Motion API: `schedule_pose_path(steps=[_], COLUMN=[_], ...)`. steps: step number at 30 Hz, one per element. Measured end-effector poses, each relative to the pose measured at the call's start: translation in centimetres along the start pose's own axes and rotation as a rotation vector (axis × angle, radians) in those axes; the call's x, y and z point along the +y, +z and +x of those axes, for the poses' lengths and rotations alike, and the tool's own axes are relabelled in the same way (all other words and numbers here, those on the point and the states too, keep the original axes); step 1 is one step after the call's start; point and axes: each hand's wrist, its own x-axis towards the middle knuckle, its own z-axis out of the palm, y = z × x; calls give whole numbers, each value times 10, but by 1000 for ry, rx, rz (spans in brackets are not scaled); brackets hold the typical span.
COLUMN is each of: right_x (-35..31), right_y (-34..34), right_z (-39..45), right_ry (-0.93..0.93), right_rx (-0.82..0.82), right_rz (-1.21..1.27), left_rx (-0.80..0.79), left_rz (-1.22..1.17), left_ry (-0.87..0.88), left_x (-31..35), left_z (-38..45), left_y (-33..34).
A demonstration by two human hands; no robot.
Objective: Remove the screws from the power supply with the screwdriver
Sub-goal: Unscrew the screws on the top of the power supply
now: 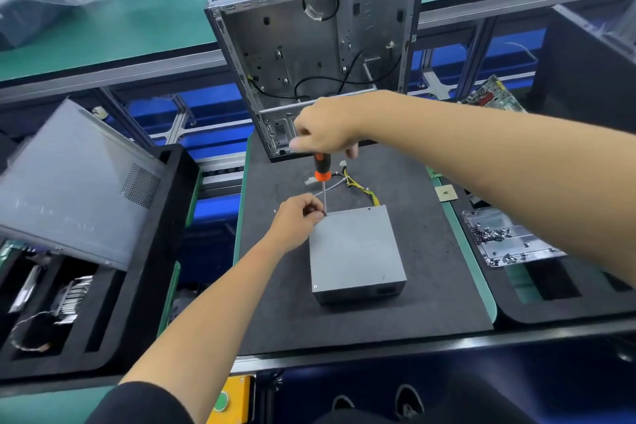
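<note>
A grey metal power supply (pixel 354 248) lies flat on the black foam mat (pixel 430 286), with yellow and black wires (pixel 361 186) trailing from its far side. My right hand (pixel 327 129) grips the top of an orange and black screwdriver (pixel 322 170), held upright with its tip at the far left corner of the power supply. My left hand (pixel 297 217) pinches the shaft right at that corner. Two screws show along the near edge of the lid, one at the near left corner (pixel 315 286).
An open, gutted computer case (pixel 309 45) stands at the far edge of the mat. A clear tray of several loose screws (pixel 499 237) sits to the right, beside a small chip (pixel 445 192). A grey case panel (pixel 75 182) leans on black foam bins at left.
</note>
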Motion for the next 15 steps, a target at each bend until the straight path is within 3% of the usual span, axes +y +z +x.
schedule_pose_path(steps=[3,6,9,11,15], right_x=[-2,-2,-6,-7,-10], right_y=[2,1,-5,-4,3], right_z=[3,5,0,1,6], right_ry=[-41,-236,-306,-290,-70], right_rx=[-21,-5,-53,-107,27], right_rz=[-171,-115,-2,63,-109], left_rx=[-19,-10,-13,-24,-45], left_rz=[52,56,59,55,35], left_ry=[21,18,18,16,-2], left_x=[1,0,0,-1,-1], left_z=[1,1,0,1,3], left_y=[0,2,3,3,2])
